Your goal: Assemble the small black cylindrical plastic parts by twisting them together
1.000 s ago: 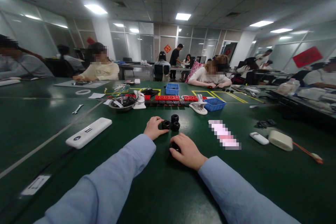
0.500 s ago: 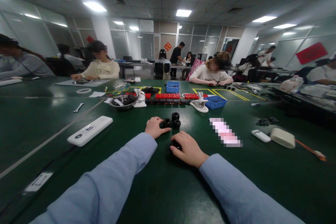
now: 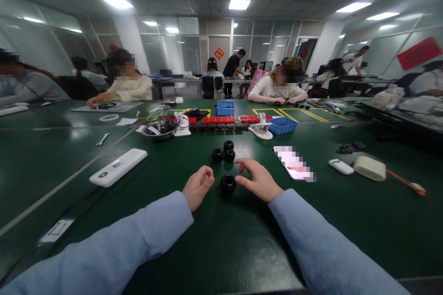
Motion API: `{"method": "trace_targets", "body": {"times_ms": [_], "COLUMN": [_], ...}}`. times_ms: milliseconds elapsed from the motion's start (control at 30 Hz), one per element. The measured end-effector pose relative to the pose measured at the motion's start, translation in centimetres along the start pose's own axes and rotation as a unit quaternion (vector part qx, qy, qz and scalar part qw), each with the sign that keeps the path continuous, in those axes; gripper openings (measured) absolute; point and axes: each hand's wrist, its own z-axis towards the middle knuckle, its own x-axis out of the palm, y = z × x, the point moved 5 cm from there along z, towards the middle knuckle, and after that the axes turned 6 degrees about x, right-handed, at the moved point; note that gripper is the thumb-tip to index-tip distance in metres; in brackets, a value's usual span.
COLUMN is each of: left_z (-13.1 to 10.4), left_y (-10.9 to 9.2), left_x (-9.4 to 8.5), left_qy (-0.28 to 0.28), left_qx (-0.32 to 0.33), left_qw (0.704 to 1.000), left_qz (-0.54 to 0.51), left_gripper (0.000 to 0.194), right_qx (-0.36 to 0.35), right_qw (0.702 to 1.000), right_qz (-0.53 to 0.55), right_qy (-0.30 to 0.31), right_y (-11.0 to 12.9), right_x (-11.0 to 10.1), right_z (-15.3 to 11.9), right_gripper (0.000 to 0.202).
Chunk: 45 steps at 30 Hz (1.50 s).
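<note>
A black toy wheel (image 3: 227, 185) with a chunky tyre stands on the green table between my hands. Just beyond it is a group of similar black wheels: a left one (image 3: 217, 156), a right one (image 3: 230, 156) and a rear one (image 3: 228, 145). My left hand (image 3: 198, 188) hovers left of the nearest wheel, its fingers curled in and nothing visible in them. On the other side, my right hand (image 3: 259, 179) has thumb and index finger apart and holds nothing. Its thumb is close to the near wheel; whether they touch I cannot tell.
Farther back lie red and black blocks (image 3: 218, 123), white clamps (image 3: 261, 128), blue bins (image 3: 283, 125) and a metal bowl (image 3: 159, 131) of parts. A white power bank (image 3: 118, 167) is at left, a phone (image 3: 292, 162) at right. Several people sit beyond.
My right hand has let go of the near wheel and opened, shifting right. My left hand has drawn back from the grouped wheels towards me and curled its fingers.
</note>
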Motion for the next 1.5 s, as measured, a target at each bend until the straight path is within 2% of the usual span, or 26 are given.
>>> {"method": "trace_targets", "body": {"times_ms": [100,200,267,367,467,600,833,1100,1300,1500], "left_z": [0.4,0.9,0.9,1.0,1.1,1.2,1.1,1.1,1.1,1.0], "left_y": [-0.1,-0.7,-1.1,-1.4,-1.3,-1.0,-1.0,-0.9,-0.6,-0.6], "left_x": [0.0,0.8,1.4,1.8,1.8,1.7,1.7,1.7,1.8,1.8], "left_qy": [0.018,0.083,0.112,0.109,0.109,0.113,0.113,0.118,0.117,0.121], "left_qx": [0.009,0.055,0.077,0.067,0.052,0.044,0.046,0.052,0.054,0.055], "left_qw": [0.998,0.983,0.97,0.964,0.967,0.969,0.969,0.969,0.967,0.967], "left_qz": [0.065,0.156,0.2,0.232,0.226,0.216,0.216,0.21,0.222,0.215], "left_gripper": [0.06,0.071,0.066,0.046,0.036,0.039,0.042,0.039,0.041,0.045], "right_qx": [0.002,0.003,0.0,-0.016,-0.037,-0.038,-0.047,-0.043,-0.071,-0.028], "right_qw": [0.999,0.998,0.998,0.998,0.999,0.999,0.997,0.996,0.994,0.998], "right_qz": [-0.011,-0.04,-0.051,-0.045,-0.018,0.016,-0.041,-0.065,-0.037,-0.061], "right_qy": [0.038,0.041,0.036,0.032,0.013,-0.024,0.043,0.052,0.074,-0.004], "right_y": [0.9,1.6,1.7,1.9,2.0,2.0,2.5,3.0,3.3,3.3], "right_x": [0.9,1.7,2.0,2.0,1.5,0.8,2.0,1.9,1.8,1.6], "right_z": [-0.1,-0.1,-0.1,-0.1,-0.1,0.0,0.1,0.1,-0.2,-0.1], "right_gripper": [0.055,0.051,0.043,0.035,0.031,0.038,0.032,0.032,0.033,0.05]}}
